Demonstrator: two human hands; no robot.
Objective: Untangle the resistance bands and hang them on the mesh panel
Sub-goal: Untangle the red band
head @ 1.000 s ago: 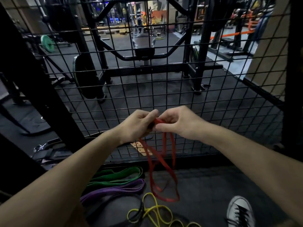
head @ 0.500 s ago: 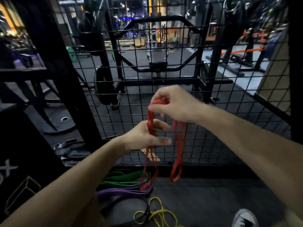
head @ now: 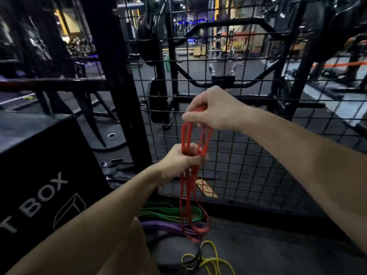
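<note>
A: What is left of the mesh panel (head: 248, 165)?
B: A black plyo box (head: 39, 175).
A: And the hands?
B: In front of the mesh, the left hand (head: 181, 160) grips the red resistance band (head: 186, 195) low; the right hand (head: 210, 112) pinches its top, directly above. At the mesh's foot lie green (head: 164, 214), purple (head: 158, 226) and yellow bands (head: 210, 259).
</note>
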